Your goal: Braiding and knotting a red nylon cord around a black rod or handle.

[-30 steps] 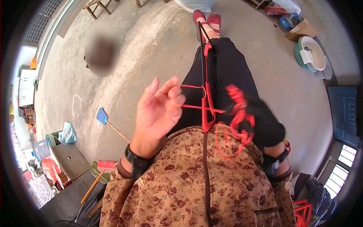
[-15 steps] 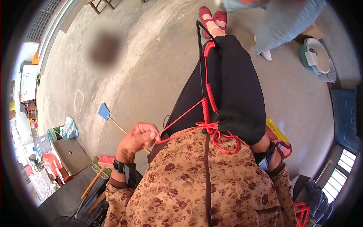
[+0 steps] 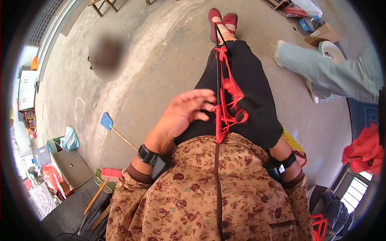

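Note:
A narrow black metal rod frame (image 3: 218,74) stands over my lap, its lower part tightly wound with red cord (image 3: 218,124). Looser red cord loops hang along its right side. My left hand (image 3: 183,112) is beside the rod, fingers stretched and thumb apart, the tips close to the top of the winding. No strand shows in it. My right hand (image 3: 259,120), in a black glove, is closed at the cord-wrapped frame from the right. Its fingers blend into my black trousers (image 3: 257,76), so their exact grip is hard to see.
Another person's leg in pale trousers (image 3: 317,64) is at the right, near a cardboard box (image 3: 321,34) and a white basin (image 3: 333,50). A red cloth (image 3: 364,150) hangs at the right edge. A blue fly swatter (image 3: 106,121) and red broom (image 3: 111,173) are at the left.
My left hand has let go of the taut cord and moved right to the rod. The frame has turned more edge-on, its cord loops shifting upward. The other person has stepped rightward.

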{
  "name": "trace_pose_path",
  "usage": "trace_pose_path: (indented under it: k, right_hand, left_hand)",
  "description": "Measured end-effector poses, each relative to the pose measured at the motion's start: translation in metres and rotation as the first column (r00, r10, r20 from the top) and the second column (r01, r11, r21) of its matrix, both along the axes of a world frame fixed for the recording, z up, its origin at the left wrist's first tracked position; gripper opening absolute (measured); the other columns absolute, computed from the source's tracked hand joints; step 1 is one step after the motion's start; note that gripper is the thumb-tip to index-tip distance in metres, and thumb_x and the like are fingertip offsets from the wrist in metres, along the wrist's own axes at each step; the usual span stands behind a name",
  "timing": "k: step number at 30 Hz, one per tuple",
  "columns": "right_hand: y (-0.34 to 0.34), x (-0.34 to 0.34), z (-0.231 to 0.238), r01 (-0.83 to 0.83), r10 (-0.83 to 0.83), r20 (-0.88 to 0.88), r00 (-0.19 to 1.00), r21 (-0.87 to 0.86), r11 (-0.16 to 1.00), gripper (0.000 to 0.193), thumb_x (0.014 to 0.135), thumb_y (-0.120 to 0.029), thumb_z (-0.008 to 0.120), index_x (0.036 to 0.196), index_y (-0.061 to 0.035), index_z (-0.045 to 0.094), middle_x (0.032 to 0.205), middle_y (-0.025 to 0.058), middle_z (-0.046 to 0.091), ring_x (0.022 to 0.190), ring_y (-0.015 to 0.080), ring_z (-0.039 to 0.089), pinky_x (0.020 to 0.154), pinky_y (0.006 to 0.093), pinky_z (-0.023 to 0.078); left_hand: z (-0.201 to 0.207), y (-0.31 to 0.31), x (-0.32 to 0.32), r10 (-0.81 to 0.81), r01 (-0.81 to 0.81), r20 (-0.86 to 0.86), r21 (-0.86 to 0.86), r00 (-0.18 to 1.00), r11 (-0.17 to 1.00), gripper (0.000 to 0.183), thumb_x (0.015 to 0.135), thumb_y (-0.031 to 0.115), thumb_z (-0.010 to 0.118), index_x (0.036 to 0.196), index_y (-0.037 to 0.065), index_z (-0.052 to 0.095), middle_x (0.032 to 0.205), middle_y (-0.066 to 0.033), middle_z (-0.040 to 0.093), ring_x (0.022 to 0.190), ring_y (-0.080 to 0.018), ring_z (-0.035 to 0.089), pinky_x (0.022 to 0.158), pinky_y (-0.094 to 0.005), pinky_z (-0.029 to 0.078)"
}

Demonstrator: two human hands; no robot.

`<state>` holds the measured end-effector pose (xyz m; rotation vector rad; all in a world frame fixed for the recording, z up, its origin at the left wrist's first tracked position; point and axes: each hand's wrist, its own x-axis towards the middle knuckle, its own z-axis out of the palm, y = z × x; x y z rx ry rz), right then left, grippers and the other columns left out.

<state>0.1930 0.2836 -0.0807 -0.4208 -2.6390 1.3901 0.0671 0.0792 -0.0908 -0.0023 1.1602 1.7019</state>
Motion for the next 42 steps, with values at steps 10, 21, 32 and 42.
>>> trace_pose_path:
  k: [10, 21, 32, 42]
  right_hand:
    - [-0.029, -0.016, 0.000, -0.064, 0.238, 0.280, 0.930, -0.513, 0.856, 0.023, 0.091, -0.017, 0.056, 0.106, -0.0013, 0.064, 0.086, 0.0110, 0.068, 0.076, 0.0131, 0.062, 0.068, 0.0284, 0.049]
    - [-0.013, 0.002, -0.002, 0.025, 0.090, 0.127, 0.988, -0.699, 0.715, 0.030, 0.090, -0.003, 0.054, 0.120, -0.0017, 0.055, 0.102, 0.0080, 0.063, 0.091, 0.0120, 0.060, 0.078, 0.0265, 0.051]
    - [-0.018, -0.064, 0.061, -0.126, 0.234, -0.276, 0.932, 0.357, 0.926, 0.038, 0.071, -0.004, 0.070, 0.109, -0.0043, 0.061, 0.121, 0.0111, 0.058, 0.122, 0.0234, 0.045, 0.101, 0.0365, 0.038]
    - [-0.003, -0.076, 0.088, -0.261, 0.259, -0.106, 0.960, -0.671, 0.694, 0.019, 0.090, -0.007, 0.052, 0.105, 0.0026, 0.059, 0.100, 0.0141, 0.064, 0.076, 0.0180, 0.062, 0.073, 0.0316, 0.051]
  left_hand:
    - [-0.015, 0.005, 0.029, -0.127, 0.025, -0.489, -0.210, 0.863, 0.977, 0.017, 0.090, 0.017, 0.064, 0.097, 0.001, 0.067, 0.103, -0.0062, 0.062, 0.072, -0.0066, 0.057, 0.058, -0.0198, 0.048]
    - [0.004, -0.020, -0.004, 0.235, -0.248, 0.095, 0.170, 0.967, 0.954, 0.013, 0.094, 0.022, 0.053, 0.100, 0.010, 0.052, 0.090, -0.0032, 0.062, 0.050, -0.0028, 0.037, 0.042, -0.0165, 0.032]
    - [0.142, -0.138, -0.054, 0.440, -0.256, -0.019, 0.790, 0.898, 0.557, 0.043, 0.102, 0.019, 0.034, 0.131, -0.012, 0.033, 0.060, 0.0018, 0.037, 0.040, -0.0027, 0.024, 0.033, -0.0197, 0.022]
    - [0.154, -0.184, -0.088, 0.584, -0.335, -0.239, 0.628, 0.776, 0.702, 0.035, 0.099, 0.021, 0.045, 0.122, -0.005, 0.045, 0.077, -0.0001, 0.047, 0.056, -0.0056, 0.039, 0.045, -0.0188, 0.032]
